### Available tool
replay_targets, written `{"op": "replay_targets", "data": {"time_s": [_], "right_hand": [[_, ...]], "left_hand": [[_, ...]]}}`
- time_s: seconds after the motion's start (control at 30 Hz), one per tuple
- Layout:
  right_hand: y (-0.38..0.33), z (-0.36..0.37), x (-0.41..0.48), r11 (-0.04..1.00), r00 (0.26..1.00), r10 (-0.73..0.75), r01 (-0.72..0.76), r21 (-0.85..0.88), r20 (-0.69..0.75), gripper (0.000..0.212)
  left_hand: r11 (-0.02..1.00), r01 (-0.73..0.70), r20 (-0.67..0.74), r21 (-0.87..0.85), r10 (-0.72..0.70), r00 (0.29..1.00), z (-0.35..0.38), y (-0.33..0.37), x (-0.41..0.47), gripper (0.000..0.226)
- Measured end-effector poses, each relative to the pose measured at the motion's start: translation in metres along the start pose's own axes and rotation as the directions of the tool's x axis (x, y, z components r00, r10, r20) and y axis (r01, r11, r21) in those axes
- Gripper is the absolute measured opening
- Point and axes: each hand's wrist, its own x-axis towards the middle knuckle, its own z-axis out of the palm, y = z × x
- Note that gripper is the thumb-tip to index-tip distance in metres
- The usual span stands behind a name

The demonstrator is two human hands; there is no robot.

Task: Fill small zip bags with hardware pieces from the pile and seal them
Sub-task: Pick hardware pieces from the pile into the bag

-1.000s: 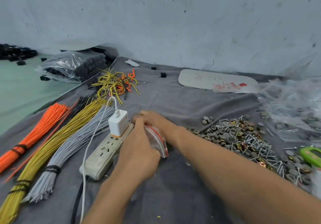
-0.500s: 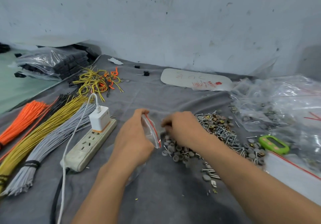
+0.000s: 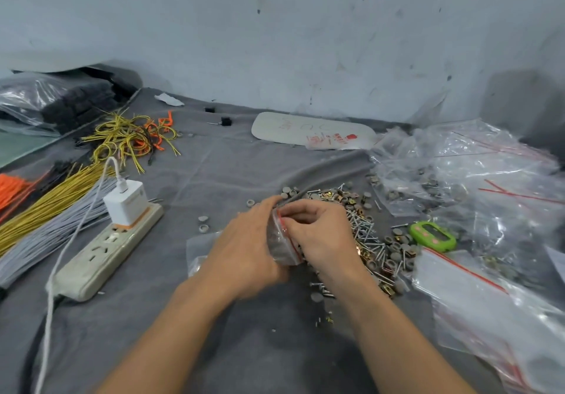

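Where the right hand [image 3: 321,234] was digging in the pile of screws [image 3: 367,234] half a second ago, its curled fingers [image 3: 295,212] now pinch the red seal of the small zip bag [image 3: 282,247], which the left hand [image 3: 244,250] grips at the pile's near edge. A grey-draped table [image 3: 244,164] carries a power strip [image 3: 107,250] at left, a scuffed wall [image 3: 275,42] behind

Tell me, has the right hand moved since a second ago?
Yes. The right hand has gone right, from beside the power strip to the pile, where it pinches the zip bag.
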Motion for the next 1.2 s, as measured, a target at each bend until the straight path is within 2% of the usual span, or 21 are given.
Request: {"op": "replay_targets", "data": {"time_s": [0.07, 0.17, 0.23, 0.33, 0.43, 0.5, 0.57, 0.63, 0.67, 0.77, 0.8, 0.83, 0.9, 0.97, 1.03, 1.13, 1.2], "right_hand": [[-0.003, 0.0, 0.002, 1.0, 0.999, 0.014, -0.015, 0.02, 0.048, 0.024], [-0.008, -0.003, 0.004, 0.995, 0.992, -0.016, 0.028, -0.091, 0.128, 0.013], [-0.014, -0.013, 0.006, 0.995, 0.997, -0.052, 0.057, -0.088, 0.051, 0.016], [-0.015, -0.039, 0.004, 0.994, 0.988, -0.06, 0.045, -0.102, -0.143, 0.02], [-0.007, -0.058, -0.007, 0.971, 0.981, -0.041, -0.005, -0.237, -0.187, 0.02], [-0.002, -0.061, -0.015, 0.91, 0.991, -0.055, -0.002, -0.415, -0.125, 0.019], [0.004, -0.058, -0.019, 0.831, 0.995, -0.065, 0.012, -0.555, -0.075, 0.017], [0.007, -0.059, -0.021, 0.8, 0.996, -0.049, -0.007, -0.6, -0.077, 0.015], [0.008, -0.06, -0.022, 0.796, 0.996, -0.03, -0.025, -0.605, -0.08, 0.014], [0.008, -0.066, -0.025, 0.785, 0.999, 0.034, -0.052, -0.617, -0.041, 0.024], [0.008, -0.068, -0.025, 0.775, 0.999, 0.042, -0.052, -0.63, -0.031, 0.027], [0.008, -0.071, -0.025, 0.763, 0.999, 0.045, -0.051, -0.644, -0.025, 0.027], [0.005, -0.074, -0.027, 0.729, 0.999, 0.046, -0.042, -0.683, -0.012, 0.023], [-0.002, -0.08, -0.03, 0.686, 0.998, 0.063, -0.042, -0.726, 0.003, 0.019], [-0.006, -0.086, -0.038, 0.645, 0.994, 0.105, -0.037, -0.763, 0.041, 0.024], [-0.006, -0.083, -0.055, 0.528, 0.974, 0.207, -0.036, -0.848, 0.087, 0.018], [-0.005, -0.078, -0.061, 0.442, 0.971, 0.225, -0.031, -0.897, 0.077, 0.017]], "left_hand": [[0.997, -0.024, -0.014, -0.071, 0.023, 1.0, 0.002, 0.003, 0.001, 0.111], [0.985, -0.05, -0.05, -0.163, 0.043, 0.998, 0.001, 0.005, 0.001, 0.103], [0.981, -0.046, -0.125, -0.189, 0.023, 0.992, -0.004, 0.001, 0.001, 0.098], [0.956, -0.008, -0.25, -0.292, -0.068, 0.966, -0.016, -0.007, 0.0, 0.093], [0.845, -0.017, -0.338, -0.534, -0.195, 0.921, -0.038, -0.019, 0.0, 0.092], [0.732, -0.103, -0.402, -0.673, -0.245, 0.882, -0.051, -0.026, -0.001, 0.089], [0.677, -0.145, -0.416, -0.722, -0.256, 0.873, -0.052, -0.027, -0.004, 0.089], [0.681, -0.17, -0.438, -0.712, -0.242, 0.866, -0.047, -0.02, -0.006, 0.088], [0.716, -0.21, -0.505, -0.666, -0.225, 0.833, -0.048, -0.015, -0.006, 0.09], [0.809, -0.436, -0.795, -0.394, -0.061, 0.604, -0.06, -0.009, -0.009, 0.096], [0.837, -0.435, -0.812, -0.333, -0.02, 0.583, -0.059, -0.008, -0.009, 0.098], [0.883, -0.359, -0.783, -0.303, -0.016, 0.622, -0.054, -0.006, -0.008, 0.1], [0.97, -0.096, -0.63, -0.222, -0.068, 0.773, -0.038, -0.002, -0.007, 0.109], [0.996, 0.02, -0.449, -0.093, -0.06, 0.892, -0.021, -0.003, -0.005, 0.115], [0.999, 0.032, -0.324, -0.044, -0.044, 0.945, -0.013, -0.001, -0.002, 0.117], [0.999, -0.01, -0.191, 0.049, 0.02, 0.981, -0.001, 0.007, -0.002, 0.116], [0.997, -0.061, -0.107, 0.053, 0.067, 0.992, 0.01, 0.014, -0.005, 0.112]]}}
